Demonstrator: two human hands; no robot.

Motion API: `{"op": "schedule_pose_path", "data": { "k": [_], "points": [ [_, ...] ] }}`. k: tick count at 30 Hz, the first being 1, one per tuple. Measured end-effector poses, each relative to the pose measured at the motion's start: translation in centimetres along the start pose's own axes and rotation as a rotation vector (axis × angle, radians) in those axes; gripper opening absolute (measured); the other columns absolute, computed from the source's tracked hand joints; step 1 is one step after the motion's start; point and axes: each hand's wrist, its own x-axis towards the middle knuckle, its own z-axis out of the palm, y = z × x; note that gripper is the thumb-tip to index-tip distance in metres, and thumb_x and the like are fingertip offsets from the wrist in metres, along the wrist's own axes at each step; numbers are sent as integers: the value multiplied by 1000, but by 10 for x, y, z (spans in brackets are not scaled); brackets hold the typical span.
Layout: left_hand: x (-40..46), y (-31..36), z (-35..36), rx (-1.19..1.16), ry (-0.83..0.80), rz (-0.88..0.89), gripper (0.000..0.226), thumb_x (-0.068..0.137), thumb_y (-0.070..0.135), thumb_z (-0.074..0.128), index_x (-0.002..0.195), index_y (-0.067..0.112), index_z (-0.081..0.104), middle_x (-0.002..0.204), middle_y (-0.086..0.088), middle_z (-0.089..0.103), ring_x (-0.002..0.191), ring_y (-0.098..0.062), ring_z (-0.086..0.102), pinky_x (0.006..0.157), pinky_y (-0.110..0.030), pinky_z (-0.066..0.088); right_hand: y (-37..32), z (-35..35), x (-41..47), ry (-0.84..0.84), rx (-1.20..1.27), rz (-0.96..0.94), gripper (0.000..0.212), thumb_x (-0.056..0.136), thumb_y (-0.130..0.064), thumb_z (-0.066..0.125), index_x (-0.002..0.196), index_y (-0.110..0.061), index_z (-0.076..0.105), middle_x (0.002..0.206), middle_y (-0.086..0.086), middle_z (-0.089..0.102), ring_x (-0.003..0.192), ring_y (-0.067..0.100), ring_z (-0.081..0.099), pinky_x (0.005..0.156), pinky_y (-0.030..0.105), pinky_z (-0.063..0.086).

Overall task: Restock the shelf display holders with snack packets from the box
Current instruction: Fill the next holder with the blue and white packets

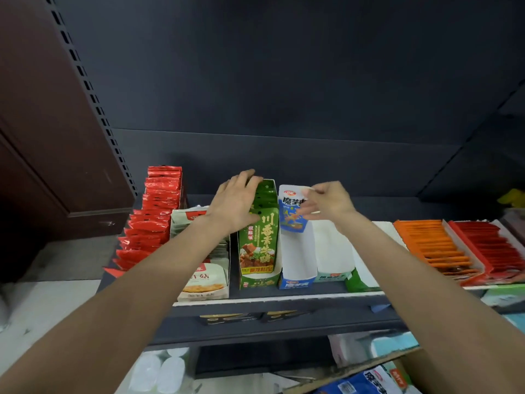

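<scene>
The left hand (237,203) lies with straight, relaxed fingers on the top edges of the green snack packets (258,240), which stand in a row inside the green display holder (257,281) near the middle of the shelf (278,301). The palm covers the packets at the back of the row and the fingertips reach the far end of the holder.

Just beside it, at 3 o'clock from the left hand, the right hand (326,203) holds a blue and white snack packet (292,210) by its upper right corner, pinched between thumb and fingers. The packet stands upright, with its lower edge in the far end of the blue and white display holder (298,268). The rest of this holder shows its bare white inside.

At 9 o'clock from the green holder stands a white holder with pale packets (203,280), and further to the left a long row of red packets (150,220). At 3 o'clock from the blue holder are a white holder (332,251), then trays with orange packets (431,245) and dark red packets (494,245).

At 5 o'clock, at the bottom edge of the view, the cardboard box (369,368) is partly seen, with more blue and white packets (366,382) inside it.
</scene>
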Motion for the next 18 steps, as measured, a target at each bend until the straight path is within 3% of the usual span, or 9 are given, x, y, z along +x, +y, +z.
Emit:
{"op": "schedule_pose_path", "data": {
  "k": [4, 7, 10, 14, 18],
  "points": [
    [2, 2, 5, 77, -39, 7, 86, 82, 39, 66, 149, 17, 16, 157, -3, 13, 144, -21, 12, 116, -38, 12, 8, 10, 17, 61, -264, -63, 14, 95, -15, 52, 85, -10, 60, 77, 13, 66, 57, 22, 65, 58, 33, 58],
    [3, 5, 7, 98, -22, -11, 81, 84, 39, 63, 148, 17, 18, 157, -3, 14, 144, -21, 12, 117, -40, 11, 10, 9, 24, 131, -423, -167, 18, 90, -6, 49, 83, -15, 63, 75, 10, 68, 64, 27, 68, 68, 42, 58],
    [3, 8, 7, 131, -5, -19, 75, 85, 41, 60, 147, 18, 24, 156, -4, 16, 144, -22, 13, 117, -41, 12, 11, 12, 30, 86, -485, -238, 17, 90, -6, 51, 96, -14, 65, 86, 12, 69, 79, 28, 67, 72, 45, 57],
    [0, 15, 6, 125, 34, -31, 67, 87, 45, 55, 144, 18, 32, 154, -4, 21, 143, -21, 16, 116, -40, 13, 10, 20, 28, 3, -582, -307, 32, 92, -9, 53, 124, -13, 58, 103, 11, 68, 98, 25, 63, 83, 33, 53],
    [-8, 31, 2, 85, 157, 23, 49, 92, 36, 47, 138, 22, 43, 147, 0, 35, 136, -18, 28, 112, -35, 19, 10, 17, 7, 24, -508, -333, 34, 92, -6, 52, 124, -13, 56, 103, 8, 68, 96, 22, 63, 83, 27, 48]
  ]
}}
